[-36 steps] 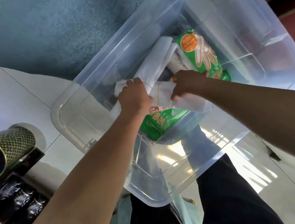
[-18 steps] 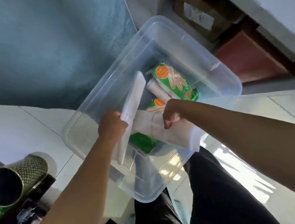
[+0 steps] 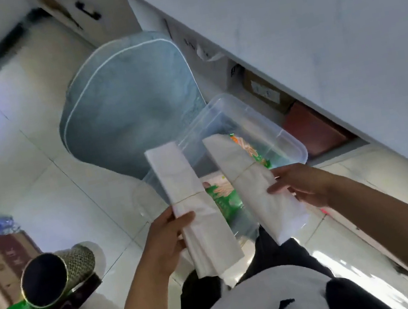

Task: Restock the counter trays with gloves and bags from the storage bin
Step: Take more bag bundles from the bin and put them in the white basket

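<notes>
Each hand's grip holds a white bag bundle — left hand (image 3: 163, 239) one (image 3: 193, 210), right hand (image 3: 304, 185) the other (image 3: 252, 189) — just above the clear bin (image 3: 287, 139).

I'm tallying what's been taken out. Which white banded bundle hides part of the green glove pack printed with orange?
The right hand's bundle; its upper end overlaps that pack in the bin.
</notes>
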### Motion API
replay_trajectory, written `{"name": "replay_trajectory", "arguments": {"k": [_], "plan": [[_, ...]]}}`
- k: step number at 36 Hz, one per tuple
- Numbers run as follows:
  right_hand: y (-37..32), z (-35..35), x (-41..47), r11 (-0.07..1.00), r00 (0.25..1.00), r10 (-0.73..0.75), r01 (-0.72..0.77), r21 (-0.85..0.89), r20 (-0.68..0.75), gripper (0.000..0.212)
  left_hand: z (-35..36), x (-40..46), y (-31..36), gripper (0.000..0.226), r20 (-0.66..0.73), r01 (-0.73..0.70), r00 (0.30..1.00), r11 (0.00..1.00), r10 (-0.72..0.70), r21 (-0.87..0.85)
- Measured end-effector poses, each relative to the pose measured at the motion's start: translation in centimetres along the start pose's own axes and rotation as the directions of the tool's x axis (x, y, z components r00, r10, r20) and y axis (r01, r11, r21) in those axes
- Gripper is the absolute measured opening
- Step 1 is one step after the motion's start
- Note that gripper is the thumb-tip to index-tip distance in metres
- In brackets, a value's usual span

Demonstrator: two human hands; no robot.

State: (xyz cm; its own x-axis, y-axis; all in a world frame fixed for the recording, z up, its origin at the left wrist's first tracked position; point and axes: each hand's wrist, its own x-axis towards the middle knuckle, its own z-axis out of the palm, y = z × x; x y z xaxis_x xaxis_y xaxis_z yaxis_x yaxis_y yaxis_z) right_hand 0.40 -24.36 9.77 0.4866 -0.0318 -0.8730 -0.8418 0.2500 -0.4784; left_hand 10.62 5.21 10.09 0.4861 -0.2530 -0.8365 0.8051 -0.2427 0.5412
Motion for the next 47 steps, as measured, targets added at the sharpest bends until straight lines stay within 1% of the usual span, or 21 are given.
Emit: {"name": "replay_trajectory", "arguments": {"k": [1,4,6,8,9,11,14,16,17,20,23,32,33,34,36,38,39,40,43,45,47], "plan": [[-0.3,0.4,-1.3,0.998,0.998,-0.056,0.056,0.027,-0.007,0.028,-0.1,-0.6,0.4,0.03,0.023,-0.018,1.0,1.0,0.018,-0.013],[-0.9,2.1,-6.0,0.961,0.972,-0.233,0.234,0.147,-0.024,0.03,-0.7,-2.0,2.2,0.028,0.112,-0.119,0.987,0.993,0.119,-0.006],[-0.4,3.6,-9.3,0.899,0.934,-0.352,0.354,0.257,-0.054,0.026,-1.4,-2.7,3.5,0.03,0.187,-0.2,0.963,0.98,0.194,0.009],[1.0,5.2,-12.1,0.82,0.886,-0.452,0.458,0.341,-0.105,0.024,-2.3,-3.6,4.5,0.038,0.28,-0.276,0.923,0.961,0.265,-0.003],[2.1,5.9,-13.3,0.786,0.864,-0.485,0.499,0.363,-0.138,0.027,-2.8,-4.0,4.9,0.044,0.333,-0.304,0.896,0.953,0.293,-0.02],[4.8,7.6,-15.1,0.73,0.83,-0.527,0.551,0.404,-0.18,0.04,-3.7,-4.7,5.4,0.056,0.438,-0.349,0.833,0.935,0.337,-0.057],[8.5,10.3,-17.0,0.643,0.81,-0.567,0.55,0.533,-0.152,0.059,-4.4,-5.5,5.3,0.07,0.565,-0.375,0.746,0.923,0.352,-0.079],[9.7,12.1,-17.5,0.598,0.807,-0.566,0.541,0.591,-0.167,0.062,-4.3,-5.9,4.8,0.078,0.633,-0.357,0.705,0.931,0.321,-0.074],[10.0,12.9,-17.6,0.596,0.807,-0.558,0.553,0.583,-0.194,0.061,-4.2,-6.1,4.5,0.079,0.658,-0.35,0.689,0.934,0.303,-0.064],[10.1,14.9,-17.7,0.619,0.8,-0.525,0.594,0.514,-0.291,0.052,-3.6,-6.7,3.5,0.074,0.698,-0.34,0.667,0.94,0.261,-0.027],[10.2,15.9,-18.2,0.588,0.779,-0.503,0.625,0.513,-0.374,0.046,-3.2,-7.1,2.9,0.07,0.736,-0.354,0.631,0.935,0.245,-0.008],[14.8,11.6,-22.3,0.427,0.634,-0.451,0.772,0.471,-0.629,0.039,0.0,-10.0,2.2,0.066,0.785,-0.454,0.542,0.891,0.301,-0.029],[15.6,10.6,-23.1,0.439,0.621,-0.436,0.778,0.448,-0.652,0.04,0.9,-10.3,2.1,0.067,0.788,-0.464,0.533,0.885,0.306,-0.03],[16.5,9.6,-23.9,0.484,0.621,-0.409,0.769,0.418,-0.669,0.041,1.9,-10.9,2.1,0.069,0.795,-0.471,0.524,0.882,0.307,-0.03],[18.6,7.7,-25.2,0.61,0.637,-0.341,0.709,0.353,-0.691,0.043,4.3,-11.6,1.6,0.069,0.821,-0.484,0.494,0.875,0.286,-0.014],[21.1,5.8,-25.7,0.703,0.647,-0.272,0.639,0.313,-0.712,0.041,7.3,-12.3,0.4,0.065,0.832,-0.498,0.49,0.867,0.26,0.023],[21.9,5.4,-25.2,0.736,0.651,-0.234,0.604,0.306,-0.722,0.04,8.0,-12.6,0.1,0.063,0.834,-0.493,0.493,0.869,0.249,0.032],[24.2,4.2,-25.9,0.754,0.657,-0.193,0.574,0.318,-0.729,0.038,10.7,-13.3,-1.3,0.061,0.836,-0.487,0.499,0.872,0.227,0.055],[27.1,3.6,-25.3,0.789,0.692,-0.124,0.503,0.352,-0.711,0.036,13.3,-14.1,-3.0,0.061,0.836,-0.45,0.511,0.891,0.201,0.061],[30.1,1.4,-26.5,0.74,0.683,-0.107,0.54,0.401,-0.722,0.035,16.5,-14.3,-4.9,0.065,0.843,-0.451,0.508,0.889,0.177,0.085],[32.8,-1.8,-27.9,0.693,0.651,-0.103,0.589,0.415,-0.752,0.035,19.9,-15.0,-6.8,0.069,0.852,-0.438,0.502,0.893,0.148,0.103]]}}
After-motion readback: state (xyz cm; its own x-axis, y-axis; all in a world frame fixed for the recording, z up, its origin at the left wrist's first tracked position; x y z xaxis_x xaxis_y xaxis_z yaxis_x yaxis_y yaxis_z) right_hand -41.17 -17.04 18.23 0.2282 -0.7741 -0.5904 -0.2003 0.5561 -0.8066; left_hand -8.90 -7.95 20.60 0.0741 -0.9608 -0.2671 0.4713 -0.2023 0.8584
